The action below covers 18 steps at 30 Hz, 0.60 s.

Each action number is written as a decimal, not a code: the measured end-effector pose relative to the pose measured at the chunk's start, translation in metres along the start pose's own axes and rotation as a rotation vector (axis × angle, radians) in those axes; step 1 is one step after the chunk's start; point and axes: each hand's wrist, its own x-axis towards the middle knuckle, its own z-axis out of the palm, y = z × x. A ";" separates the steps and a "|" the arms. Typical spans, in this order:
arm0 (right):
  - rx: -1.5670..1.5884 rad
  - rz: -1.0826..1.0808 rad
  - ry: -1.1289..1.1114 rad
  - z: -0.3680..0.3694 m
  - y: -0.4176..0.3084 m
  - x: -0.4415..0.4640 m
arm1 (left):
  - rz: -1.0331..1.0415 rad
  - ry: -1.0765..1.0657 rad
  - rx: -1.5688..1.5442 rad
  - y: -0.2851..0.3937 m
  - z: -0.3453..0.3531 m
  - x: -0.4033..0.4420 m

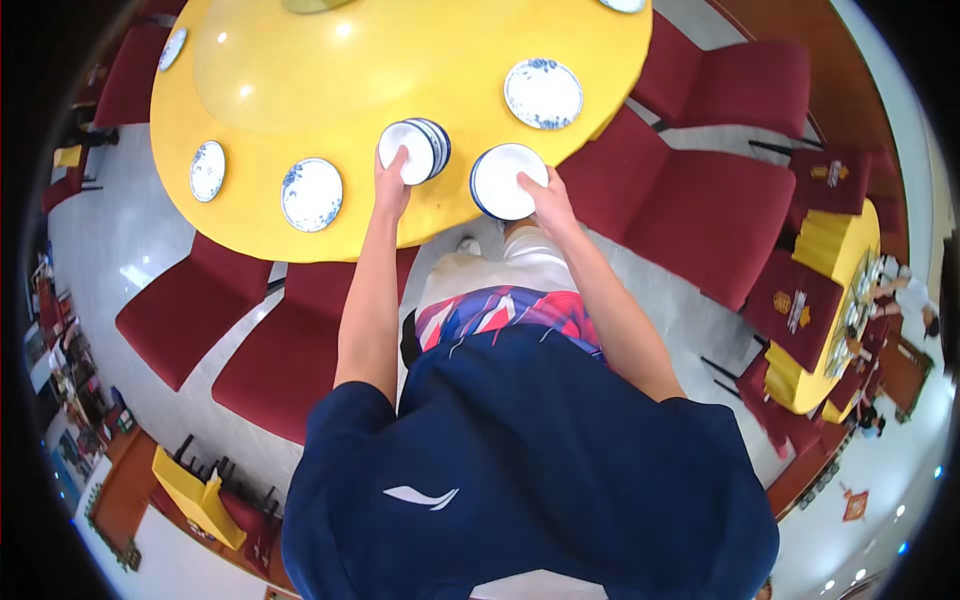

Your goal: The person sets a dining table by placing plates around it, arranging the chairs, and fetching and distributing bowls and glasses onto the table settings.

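My left hand [394,186] grips a stack of small white bowls [408,152] with blue outer sides, tilted on its side over the edge of the yellow round table [420,215]. My right hand [548,199] holds a white bowl [507,182] with a dark blue rim, thumb on its inner face; whether more are stacked beneath is hard to tell. It is just off the table's near edge. A blue-patterned plate [312,195] lies left of the left-hand stack, and another plate [543,94] lies beyond the right-hand bowl.
More plates [208,171] lie along the table's left side. Dark red chairs [690,205] line its right and near sides, two chairs [285,350] being near my left. A glossy round surface [330,60] covers the table's middle. Several people [912,295] are around another yellow table at far right.
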 end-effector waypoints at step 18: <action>-0.592 -0.160 0.080 -0.037 -0.070 0.175 | -0.043 0.100 0.527 0.031 0.024 0.023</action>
